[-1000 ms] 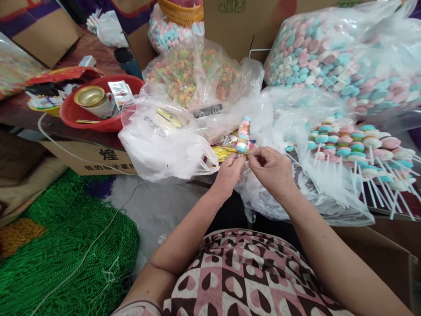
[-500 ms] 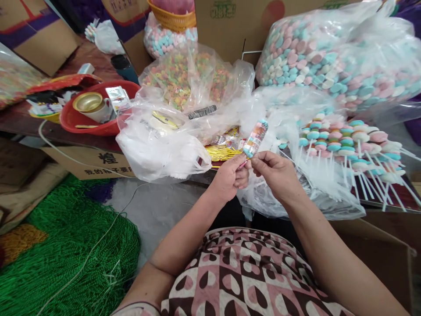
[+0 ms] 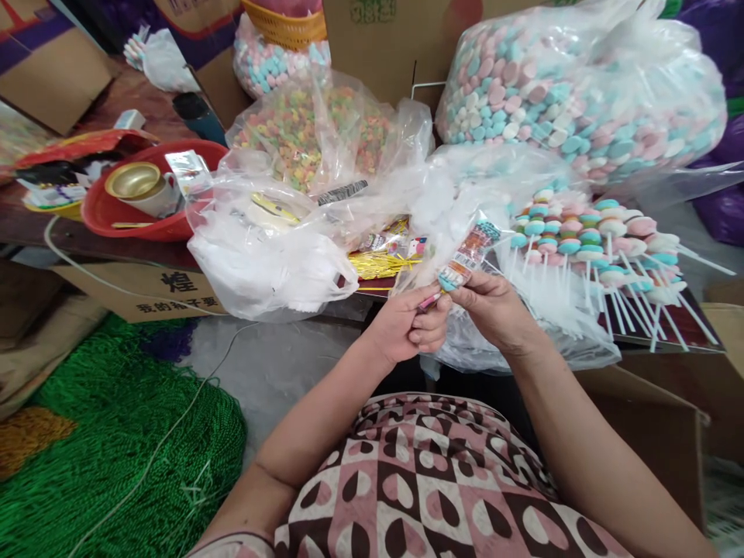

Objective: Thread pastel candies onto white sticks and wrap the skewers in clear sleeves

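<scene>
Both of my hands meet at the table's front edge over a wrapped candy skewer (image 3: pixel 468 260), a stick of pastel discs in a clear printed sleeve, tilted up to the right. My left hand (image 3: pixel 407 329) is closed on the pink stick end below it. My right hand (image 3: pixel 494 306) pinches the sleeve's lower end with thumb and fingers. A bundle of gold twist ties (image 3: pixel 377 266) lies on the table just left of my hands. Unwrapped candy skewers (image 3: pixel 587 240) on white sticks lie in a row to the right.
Large clear bags of pastel candy discs (image 3: pixel 575 93) and of coloured ring candy (image 3: pixel 314 136) stand behind. A white plastic bag (image 3: pixel 267 263) sits at the left, beside a red basin (image 3: pixel 139 221) with a gold-lidded cup. Green netting (image 3: pixel 116 449) covers the floor; cardboard boxes surround the table.
The wrapped skewer has tilted from nearly upright over to the right and moved slightly lower. Both hands shifted a little right and toward me, staying closed on it.
</scene>
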Motion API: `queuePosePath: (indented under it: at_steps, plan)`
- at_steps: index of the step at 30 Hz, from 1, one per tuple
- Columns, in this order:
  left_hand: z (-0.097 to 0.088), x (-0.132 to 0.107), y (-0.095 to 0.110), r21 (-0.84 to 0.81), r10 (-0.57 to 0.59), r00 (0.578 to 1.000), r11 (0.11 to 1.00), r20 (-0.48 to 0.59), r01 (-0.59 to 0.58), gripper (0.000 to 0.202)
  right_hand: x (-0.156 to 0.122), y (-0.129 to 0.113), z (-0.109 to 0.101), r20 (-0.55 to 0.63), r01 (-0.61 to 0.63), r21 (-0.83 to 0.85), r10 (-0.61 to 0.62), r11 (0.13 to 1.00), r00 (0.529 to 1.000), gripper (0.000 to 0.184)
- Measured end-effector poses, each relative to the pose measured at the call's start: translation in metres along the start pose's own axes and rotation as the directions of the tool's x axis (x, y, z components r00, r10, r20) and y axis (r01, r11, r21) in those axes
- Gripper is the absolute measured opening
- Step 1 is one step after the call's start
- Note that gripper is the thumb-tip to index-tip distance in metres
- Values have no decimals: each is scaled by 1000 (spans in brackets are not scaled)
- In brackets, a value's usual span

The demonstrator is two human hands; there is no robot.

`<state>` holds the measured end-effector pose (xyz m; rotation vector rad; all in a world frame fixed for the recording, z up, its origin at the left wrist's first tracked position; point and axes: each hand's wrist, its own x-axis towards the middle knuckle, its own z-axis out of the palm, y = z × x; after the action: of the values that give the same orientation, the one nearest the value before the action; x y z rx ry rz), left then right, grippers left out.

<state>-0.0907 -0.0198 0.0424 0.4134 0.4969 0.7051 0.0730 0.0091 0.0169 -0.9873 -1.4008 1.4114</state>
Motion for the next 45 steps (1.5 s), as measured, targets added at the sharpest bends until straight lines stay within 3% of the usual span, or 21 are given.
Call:
queuePosePath:
  at_steps: [4, 8, 10, 12, 14, 16, 18, 21, 25, 28, 33, 37, 40, 42, 45]
  plan:
    - [7, 4, -1, 8, 110, 987, 994, -121, -110, 37, 1, -1, 8, -177, 89, -290, -145, 953, 973, 26]
    - [10, 13, -2, 166, 269, 923, 959, -274, -230, 35, 0, -13, 15, -181, 204, -634, -399, 746, 899, 17]
    - [7, 19, -3, 345, 413, 848, 890, -331, -298, 35, -1, -16, 18, -153, 233, -683, -447, 692, 881, 19]
    - [2, 23, -5, 594, 612, 715, 728, -338, -343, 33, -2, -17, 21, -147, 234, -689, -449, 686, 882, 20]
    - [-4, 26, -6, 790, 771, 579, 517, -265, -328, 29, -3, -16, 23, -179, 201, -644, -401, 738, 898, 20]
    - [-9, 27, -7, 870, 833, 523, 385, -183, -308, 25, -3, -13, 25, -222, 144, -563, -316, 814, 922, 18]
    - [-11, 25, -8, 880, 838, 526, 353, -146, -318, 19, -3, -11, 25, -240, 94, -491, -238, 866, 941, 17]
    - [-10, 23, -9, 863, 805, 575, 387, -146, -324, 16, -2, -11, 25, -240, 69, -463, -200, 884, 950, 18]
    - [-5, 21, -12, 780, 716, 679, 515, -163, -356, 24, -3, -22, 28, -284, 57, -496, -224, 867, 932, 15]
    - [-3, 21, -15, 655, 666, 733, 617, -138, -437, 25, -4, -31, 32, -287, 47, -403, -175, 914, 942, 13]
    - [-5, 19, -7, 558, 647, 760, 653, -61, -512, 12, -7, -30, 32, -297, 30, -152, -75, 988, 952, 17]
    - [9, 4, 12, 473, 594, 805, 713, -14, -518, 37, -10, -27, 30, -235, 20, -202, -68, 979, 970, 17]
    - [30, -17, 21, 541, 621, 775, 616, 112, -572, 27, -8, -33, 27, -216, 22, -186, -62, 982, 974, 15]
    - [39, -30, 19, 684, 607, 745, 420, 276, -597, 36, -4, -44, 23, -245, 21, -130, -53, 991, 968, 15]
    - [41, -34, 14, 861, 579, 740, 123, 341, -493, 44, -2, -66, 16, -297, 70, -63, -86, 996, 951, 17]
